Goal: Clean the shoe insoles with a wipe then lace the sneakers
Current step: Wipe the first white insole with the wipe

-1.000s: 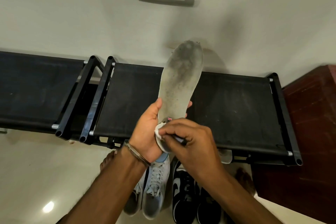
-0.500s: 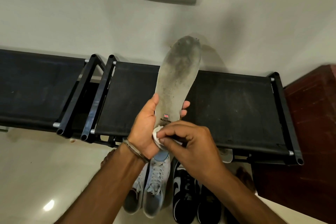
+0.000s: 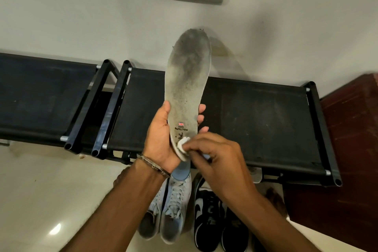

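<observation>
Presently our left hand (image 3: 161, 137) grips the insole (image 3: 187, 92) at its heel; right hand (image 3: 216, 155) pinches the wipe (image 3: 183, 145). Insole looks light, floppy: support mid-length.

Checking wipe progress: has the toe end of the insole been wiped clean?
No, the insole is dark with grime there; the wipe is at the heel.

— Where's the insole (image 3: 187, 88)?
— Held upright over the black rack, toe end up, grey with dark grime at the toe, a small flag logo near the heel.
— And the wipe (image 3: 183, 146)?
— A small white wad pressed on its heel.
— The sneakers?
— Light blue pair (image 3: 167, 208) near, on the floor, laced; black-and-white pair (image 3: 216, 217) just right of them
</observation>
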The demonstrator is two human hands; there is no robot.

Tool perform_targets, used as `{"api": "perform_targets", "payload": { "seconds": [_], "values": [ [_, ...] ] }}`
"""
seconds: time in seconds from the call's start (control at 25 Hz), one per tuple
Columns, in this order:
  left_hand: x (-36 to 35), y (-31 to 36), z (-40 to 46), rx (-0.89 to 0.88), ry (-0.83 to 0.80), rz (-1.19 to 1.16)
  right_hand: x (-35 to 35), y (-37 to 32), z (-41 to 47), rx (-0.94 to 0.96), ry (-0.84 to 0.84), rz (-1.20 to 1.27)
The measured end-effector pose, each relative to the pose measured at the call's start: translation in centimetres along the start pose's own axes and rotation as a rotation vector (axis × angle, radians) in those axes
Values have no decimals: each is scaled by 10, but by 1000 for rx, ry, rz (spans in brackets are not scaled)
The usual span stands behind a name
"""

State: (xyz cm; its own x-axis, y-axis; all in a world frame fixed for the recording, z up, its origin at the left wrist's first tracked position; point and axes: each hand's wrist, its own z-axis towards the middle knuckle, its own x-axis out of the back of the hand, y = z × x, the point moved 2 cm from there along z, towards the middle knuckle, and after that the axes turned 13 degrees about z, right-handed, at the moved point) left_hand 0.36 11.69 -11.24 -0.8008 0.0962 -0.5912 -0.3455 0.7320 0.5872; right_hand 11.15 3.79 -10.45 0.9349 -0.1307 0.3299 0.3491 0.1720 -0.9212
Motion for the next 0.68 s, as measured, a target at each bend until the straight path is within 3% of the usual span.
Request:
{"api": "perform_targets", "payload": {
  "seconds": [0.04,0.12,0.24,0.32,0.56,0.68],
  "values": [
    [1,2,0,-18,16,-8,2,3,1,54,1,-116],
    [4,4,0,-37,30,-17,0,3,-1,33,21,-94],
    [5,3,2,-37,34,-26,-13,-10,-5,-174,9,346],
    [5,2,2,-19,28,-28,-18,-16,-7,-198,-2,463],
    [6,1,2,-44,54,-34,0,2,0,15,48,-146],
    [7,0,2,-30,47,-36,-9,-9,-5,-12,41,-38]
  ]
}}
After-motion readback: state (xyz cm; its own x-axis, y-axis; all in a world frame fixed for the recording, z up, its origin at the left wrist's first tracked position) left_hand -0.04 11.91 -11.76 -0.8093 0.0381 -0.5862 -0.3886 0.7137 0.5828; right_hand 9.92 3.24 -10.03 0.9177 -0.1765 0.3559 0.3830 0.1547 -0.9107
